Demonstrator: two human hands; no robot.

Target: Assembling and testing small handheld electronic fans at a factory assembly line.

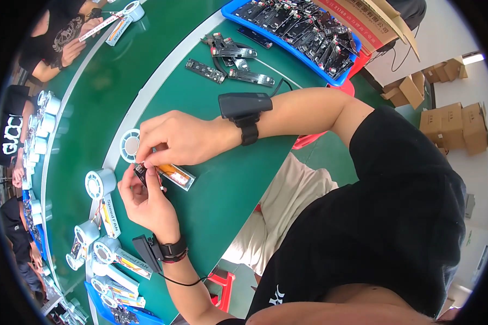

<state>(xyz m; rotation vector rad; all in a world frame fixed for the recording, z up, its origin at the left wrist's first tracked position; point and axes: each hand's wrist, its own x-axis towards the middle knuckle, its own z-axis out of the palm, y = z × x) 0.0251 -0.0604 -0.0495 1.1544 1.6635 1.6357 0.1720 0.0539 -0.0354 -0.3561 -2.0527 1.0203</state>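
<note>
My left hand (149,206) is closed round a small black circuit board (140,172), thumb on top. Over its upper end my right hand (173,138) pinches with thumb and fingertips; what lies between them is too small to make out. Thin wires and a tiny white connector (162,188) hang by my left thumb. Under both hands lies a handheld fan, its round pale-blue head (129,146) beyond my right fingers and its narrow handle (180,177) exposed, with orange and white parts inside. My hands hide its middle.
Loose black boards (244,67) lie on the green table (217,200) before a blue tray (339,81) full of them. Several fans (100,184) stand or lie on the left. A cardboard box (358,24) is behind the tray. Co-workers (65,40) sit across.
</note>
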